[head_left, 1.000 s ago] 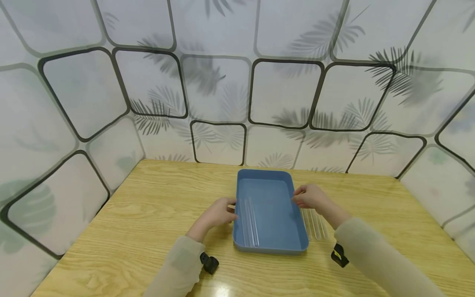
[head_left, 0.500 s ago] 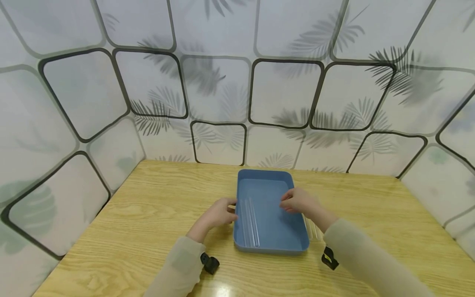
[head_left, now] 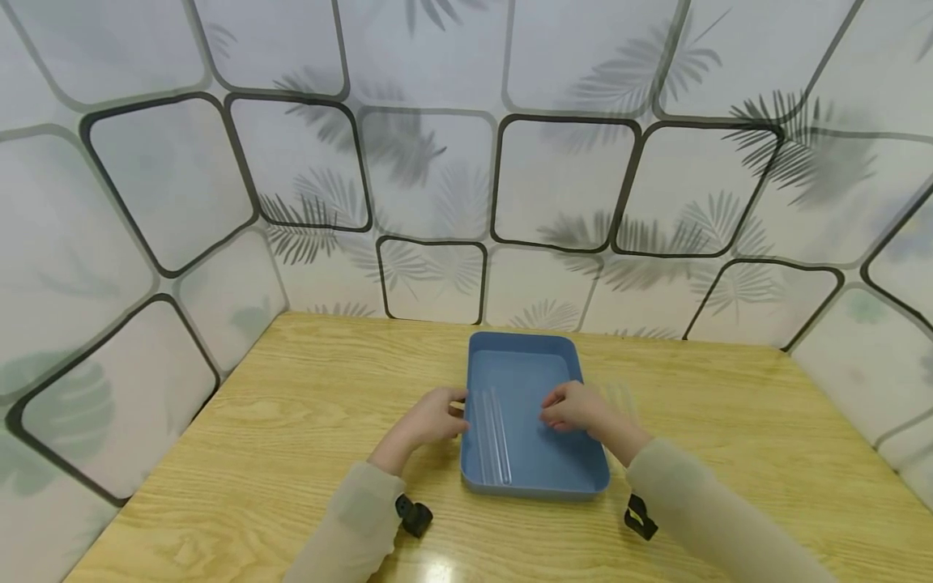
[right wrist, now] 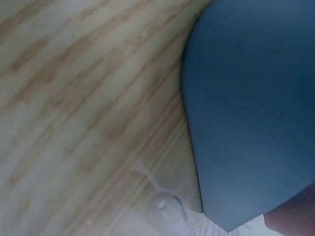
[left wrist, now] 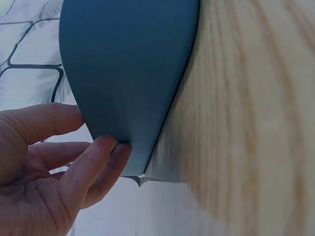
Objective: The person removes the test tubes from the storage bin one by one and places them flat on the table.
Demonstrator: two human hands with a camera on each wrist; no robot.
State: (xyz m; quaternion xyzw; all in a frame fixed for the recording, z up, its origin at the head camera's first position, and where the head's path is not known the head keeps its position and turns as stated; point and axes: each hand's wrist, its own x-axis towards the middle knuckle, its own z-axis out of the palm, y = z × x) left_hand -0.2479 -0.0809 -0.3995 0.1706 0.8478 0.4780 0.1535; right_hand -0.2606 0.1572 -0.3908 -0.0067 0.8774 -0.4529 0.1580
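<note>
A shallow blue tray (head_left: pixel 535 478) stands on the wooden table, with several clear, slender tubes (head_left: pixel 501 441) lying lengthwise along its left side. My left hand (head_left: pixel 430 417) is at the tray's left wall; in the left wrist view its fingertips (left wrist: pixel 101 147) rest against the outside of the blue wall. Over the tray's right half is my right hand (head_left: pixel 576 407), its fingertips brought together; whether a see-through tube is between them cannot be made out. More clear tubes (head_left: pixel 622 397) lie on the table to the right, partly behind that hand. One rounded clear end (right wrist: pixel 167 214) shows in the right wrist view.
The wood-grain table (head_left: pixel 291 453) reaches back to a patterned wall covering (head_left: pixel 543 186) close behind the tray. Each sleeve has a black wrist device (head_left: pixel 414 516) at its cuff.
My right hand has moved left and slightly nearer, from the tray's right rim to over its inside. The left hand and the tray have stayed in place.
</note>
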